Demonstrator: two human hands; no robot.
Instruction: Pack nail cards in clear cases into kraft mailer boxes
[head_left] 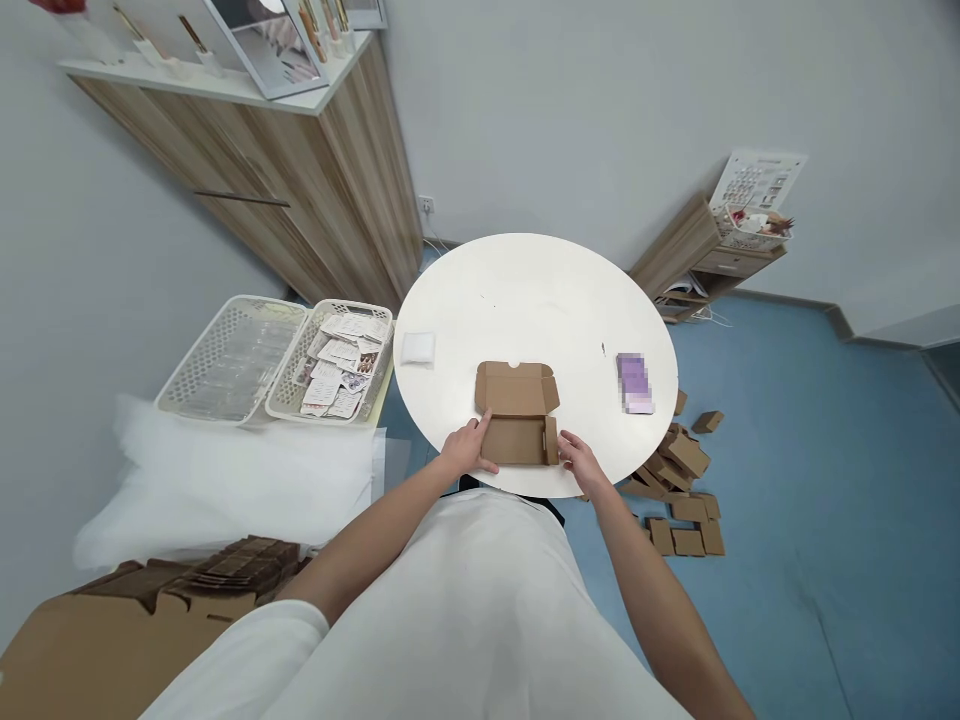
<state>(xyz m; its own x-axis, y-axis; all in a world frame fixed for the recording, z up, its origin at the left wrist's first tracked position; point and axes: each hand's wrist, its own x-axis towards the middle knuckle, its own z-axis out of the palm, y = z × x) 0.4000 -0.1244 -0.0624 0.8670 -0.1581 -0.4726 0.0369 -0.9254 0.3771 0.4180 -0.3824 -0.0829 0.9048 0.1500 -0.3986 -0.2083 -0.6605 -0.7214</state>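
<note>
A brown cardboard box (pixel 514 441) lies near the close edge of the white round table (pixel 525 290), with its lid (pixel 517 388) folded back flat on the far side. Its right end wall stands up, and the inside shows bare. My left hand (pixel 469 447) grips the box's left end, thumb near the front edge and a finger by the lid crease. At the right end, my right hand (pixel 580 462) has bent fingers against the upright end wall. A small white packet (pixel 418 348) lies on the table's left side, and a purple stack of cards (pixel 635 383), partly blurred, on its right.
White plastic baskets (pixel 381 375), one with printed packets, stand left of the table. White wrapping sheets (pixel 240 480) and more cardboard (pixel 112 640) are nearer me. Small cardboard boxes (pixel 686 455) lie on the blue floor at right. A wooden cabinet (pixel 300 180) stands behind.
</note>
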